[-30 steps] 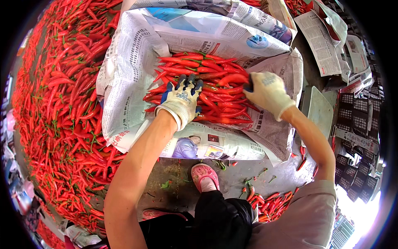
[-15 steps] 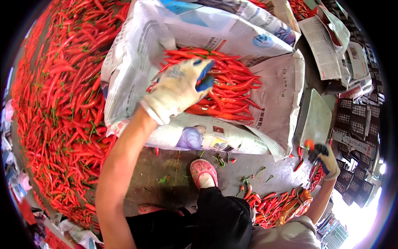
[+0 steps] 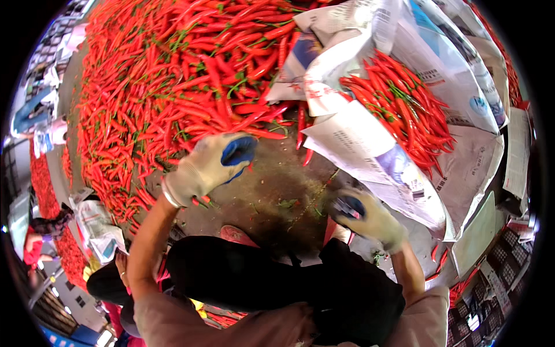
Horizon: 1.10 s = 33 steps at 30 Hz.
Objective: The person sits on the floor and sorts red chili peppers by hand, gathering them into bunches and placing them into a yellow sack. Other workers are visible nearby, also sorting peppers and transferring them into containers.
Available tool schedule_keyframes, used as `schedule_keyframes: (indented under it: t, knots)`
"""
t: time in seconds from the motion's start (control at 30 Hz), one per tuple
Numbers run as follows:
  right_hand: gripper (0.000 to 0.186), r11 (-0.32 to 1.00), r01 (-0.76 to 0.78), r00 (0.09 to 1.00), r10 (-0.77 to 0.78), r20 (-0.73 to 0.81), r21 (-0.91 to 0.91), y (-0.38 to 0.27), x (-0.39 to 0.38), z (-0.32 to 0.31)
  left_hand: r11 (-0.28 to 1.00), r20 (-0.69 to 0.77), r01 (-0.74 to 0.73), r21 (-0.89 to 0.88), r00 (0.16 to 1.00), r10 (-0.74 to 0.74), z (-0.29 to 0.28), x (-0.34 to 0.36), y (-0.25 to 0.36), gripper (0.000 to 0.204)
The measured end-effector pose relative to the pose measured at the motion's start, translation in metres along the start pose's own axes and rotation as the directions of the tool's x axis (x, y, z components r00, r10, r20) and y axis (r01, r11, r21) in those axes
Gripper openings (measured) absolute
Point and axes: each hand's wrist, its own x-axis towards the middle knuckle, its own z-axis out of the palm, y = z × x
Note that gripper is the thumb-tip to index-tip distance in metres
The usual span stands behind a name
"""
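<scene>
My left hand [image 3: 215,163], in a cream work glove with a blue-coated palm, hovers at the near edge of a wide heap of red chillies [image 3: 167,75]. Its fingers are curved and apart, and nothing shows between them. Wearing a matching glove, my right hand [image 3: 370,218] is above the floor in front of my knees; motion smears its fingers. Beside it, to the upper right, stands a newspaper-lined container with chillies [image 3: 407,110] piled inside. A loose newspaper flap [image 3: 358,139] folds outward over its near side.
A pale flat panel [image 3: 475,231] lies right of the container, near dark plastic crates [image 3: 503,263]. Small red chillies [image 3: 442,263] and green scraps lie on the grey floor [image 3: 277,173]. Another person [image 3: 34,246] is at the far left edge, near more chilli heaps.
The view has swung left. My left hand has left the chillies in the lined container and moved to the big heap. My right hand has come inward from the far right.
</scene>
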Motion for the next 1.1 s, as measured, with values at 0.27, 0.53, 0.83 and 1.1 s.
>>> schedule_keyframes:
  t: [0.27,0.53,0.83,1.1]
  knots:
    - [0.055,0.728,-0.033,0.977,-0.12,-0.175,-0.684,-0.056,0.193,0.083,0.921,-0.604,0.181,0.345,0.794,0.07,0.084,0.001,-0.13,0.047]
    - [0.048,0.607,-0.05,0.991,-0.072,-0.117,-0.793,-0.049,0.193,0.127,0.958,-0.668,0.171,0.232,0.743,0.029,0.129,0.008,-0.173,0.05]
    - [0.062,0.592,-0.18,0.982,0.154,-0.109,-0.786,-0.029,0.125,0.148,0.93,-0.609,-0.136,-0.342,0.786,-0.109,0.149,-0.06,-0.185,0.046]
    - [0.068,0.601,-0.202,0.979,0.128,-0.157,-0.773,-0.03,0.14,0.152,0.942,-0.694,-0.072,0.327,0.658,0.292,0.119,-0.032,-0.17,0.043]
